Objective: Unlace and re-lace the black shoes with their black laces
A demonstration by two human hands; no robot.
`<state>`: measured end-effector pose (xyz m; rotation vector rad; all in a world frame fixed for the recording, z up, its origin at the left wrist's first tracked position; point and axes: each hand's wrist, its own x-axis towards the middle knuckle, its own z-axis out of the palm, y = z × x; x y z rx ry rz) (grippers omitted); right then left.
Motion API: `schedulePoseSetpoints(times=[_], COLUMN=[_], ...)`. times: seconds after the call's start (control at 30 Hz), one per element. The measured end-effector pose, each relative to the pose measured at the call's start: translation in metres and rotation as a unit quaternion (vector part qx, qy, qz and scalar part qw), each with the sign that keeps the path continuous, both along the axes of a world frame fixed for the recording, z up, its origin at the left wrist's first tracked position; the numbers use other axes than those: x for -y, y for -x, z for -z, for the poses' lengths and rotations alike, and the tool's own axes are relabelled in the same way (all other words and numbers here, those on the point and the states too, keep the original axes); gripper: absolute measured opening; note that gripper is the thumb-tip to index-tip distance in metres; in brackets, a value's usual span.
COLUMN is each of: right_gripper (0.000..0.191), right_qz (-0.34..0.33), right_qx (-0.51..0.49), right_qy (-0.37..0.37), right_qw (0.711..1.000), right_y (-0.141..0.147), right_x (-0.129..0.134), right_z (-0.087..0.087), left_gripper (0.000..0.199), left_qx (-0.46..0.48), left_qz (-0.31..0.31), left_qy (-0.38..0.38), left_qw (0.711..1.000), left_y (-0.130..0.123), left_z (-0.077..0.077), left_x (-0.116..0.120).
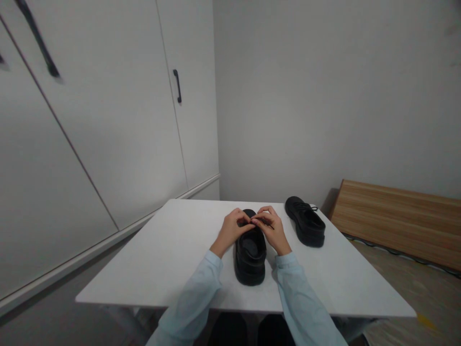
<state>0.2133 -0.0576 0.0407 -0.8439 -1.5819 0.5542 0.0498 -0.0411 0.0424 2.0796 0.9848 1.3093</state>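
White tbl, near blk shoe part-hidden by L hand & R hand, fingers pinched nearly closed, hold unclear

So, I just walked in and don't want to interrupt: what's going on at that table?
A person is working on a black shoe with both bare hands. The left hand and right hand meet over its lacing area, though what they pinch is too small to make out surely. The shoe stands on the white table, toe pointing away from the person. A second black shoe stands to the right, untouched.
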Motion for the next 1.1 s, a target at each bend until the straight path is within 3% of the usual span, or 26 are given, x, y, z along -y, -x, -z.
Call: schedulePoseSetpoints(times=[0.17, 0.27, 0.57, 0.8, 0.97, 1.1], right_gripper=[0.012, 0.014, 0.013, 0.014, 0.015, 0.015], right_qz=[-0.004, -0.007, -0.022, -0.032, -0.037, -0.054], right_qx=[-0.017, -0.023, -0.021, -0.054, -0.096, -0.148], right_qy=[0.016, 0.027, 0.041, 0.065, 0.080, 0.081], right_qw=[1.000, 0.999, 0.999, 0.996, 0.991, 0.984], right_y=[0.000, -0.001, -0.001, 0.000, -0.001, -0.002], right_x=[-0.002, -0.002, -0.001, 0.000, -0.002, -0.004], right_z=[0.002, 0.003, 0.002, -0.001, -0.001, 0.001], left_gripper=[0.013, 0.012, 0.020, 0.016, 0.011, 0.012], left_qx=[-0.041, -0.020, 0.013, -0.020, 0.038, 0.102], left_qz=[-0.018, -0.023, -0.021, 0.021, 0.029, -0.007], left_qy=[-0.055, -0.063, -0.035, 0.007, 0.035, 0.018], left_qw=[0.997, 0.998, 0.999, 1.000, 0.998, 0.995], left_y=[-0.002, 0.000, 0.008, 0.014, 0.016, 0.017], left_z=[0.001, 0.001, 0.000, 0.002, 0.000, 0.000], left_x=[0.001, 0.001, -0.002, -0.013, -0.012, -0.013])
